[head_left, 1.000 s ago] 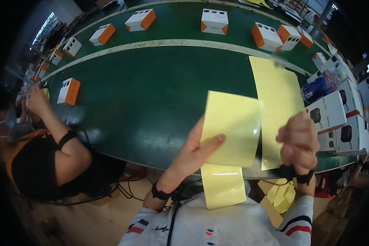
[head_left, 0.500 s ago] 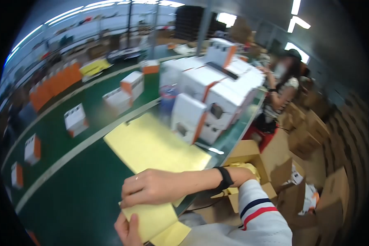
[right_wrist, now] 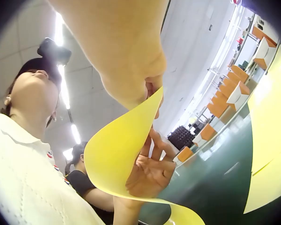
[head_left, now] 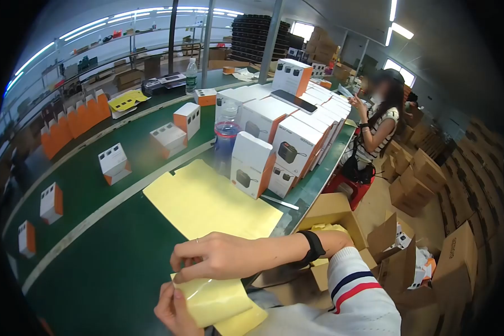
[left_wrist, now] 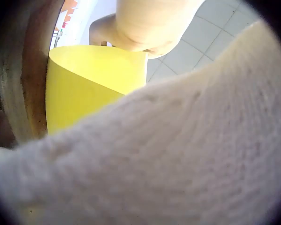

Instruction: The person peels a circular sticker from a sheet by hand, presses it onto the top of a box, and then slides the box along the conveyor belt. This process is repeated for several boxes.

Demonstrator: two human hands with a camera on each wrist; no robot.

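Low in the head view, both hands hold a small yellow sheet (head_left: 213, 302) with a glossy clear film on it, just off the table's near edge. My left hand (head_left: 171, 309) grips it from below, the thumb lying on its face. My right hand (head_left: 180, 270) reaches across and pinches its top edge. In the right wrist view the yellow sheet (right_wrist: 124, 157) curls between the right hand's fingers (right_wrist: 149, 91) and the left hand (right_wrist: 152, 171) behind it. The left wrist view is mostly white sweater, with the yellow sheet (left_wrist: 84, 84) at its upper left.
A large yellow sheet (head_left: 207, 203) lies on the green table (head_left: 95, 263). Behind it stand a water bottle (head_left: 225, 137) and stacked white-and-orange boxes (head_left: 288, 131). More small boxes dot the belt. A cardboard box (head_left: 333, 215) sits on the floor beside a seated person (head_left: 378, 126).
The head view has swung right along the table. A second ago the left hand alone held the sheet up; now the right hand pinches its top edge too.
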